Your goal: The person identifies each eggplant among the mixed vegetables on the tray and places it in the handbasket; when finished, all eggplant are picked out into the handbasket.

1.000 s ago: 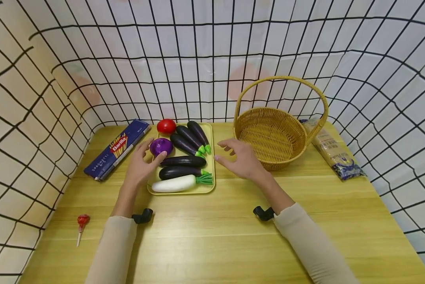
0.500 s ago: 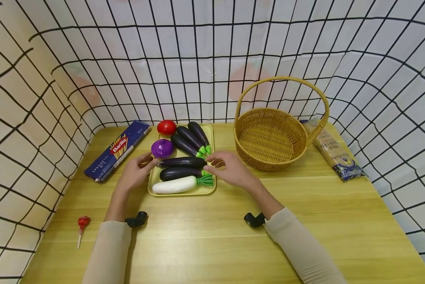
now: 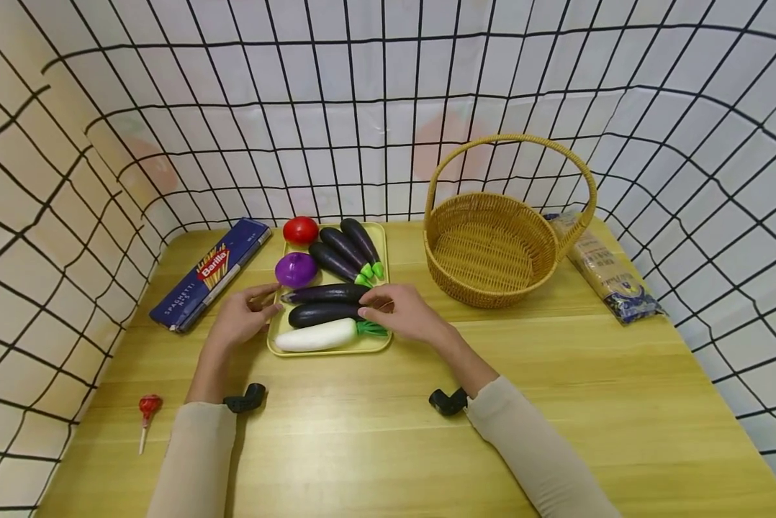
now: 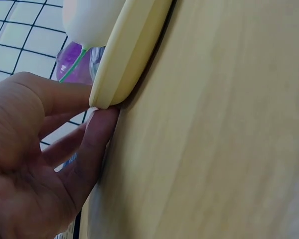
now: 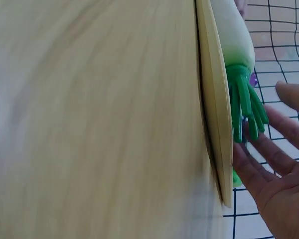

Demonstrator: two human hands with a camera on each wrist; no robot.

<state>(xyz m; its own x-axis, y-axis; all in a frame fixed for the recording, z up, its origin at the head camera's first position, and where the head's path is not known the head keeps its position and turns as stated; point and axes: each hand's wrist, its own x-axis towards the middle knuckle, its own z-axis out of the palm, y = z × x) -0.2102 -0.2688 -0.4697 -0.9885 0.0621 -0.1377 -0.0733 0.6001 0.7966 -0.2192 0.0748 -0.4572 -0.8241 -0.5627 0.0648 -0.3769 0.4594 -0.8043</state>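
Note:
A pale yellow tray (image 3: 380, 344) bears a white radish (image 3: 317, 336) with green leaves, a red tomato (image 3: 300, 230), a purple onion-like vegetable (image 3: 296, 269) and several eggplants. My left hand (image 3: 242, 316) is at the tray's left rim, thumb and forefinger apart, close to the tip of the upper crosswise eggplant (image 3: 326, 293). Fingers of my right hand (image 3: 401, 313) reach over the right rim and cover the stem ends of that eggplant and the lower crosswise eggplant (image 3: 323, 314). In the right wrist view those fingers are loosely extended behind the radish leaves (image 5: 245, 102); their contact is hidden.
A wicker basket (image 3: 436, 267) with a tall handle stands right of the tray. Behind it lies a bag of pasta (image 3: 611, 277). A blue spaghetti box (image 3: 209, 277) lies on the left, with a red lollipop (image 3: 148, 406) nearer. Black wire mesh (image 3: 388, 108) encloses the table (image 3: 362, 446).
Both hands have come nearer and lower onto the tray's sides, the right one from beside the basket. The upper crosswise eggplant has shifted slightly left.

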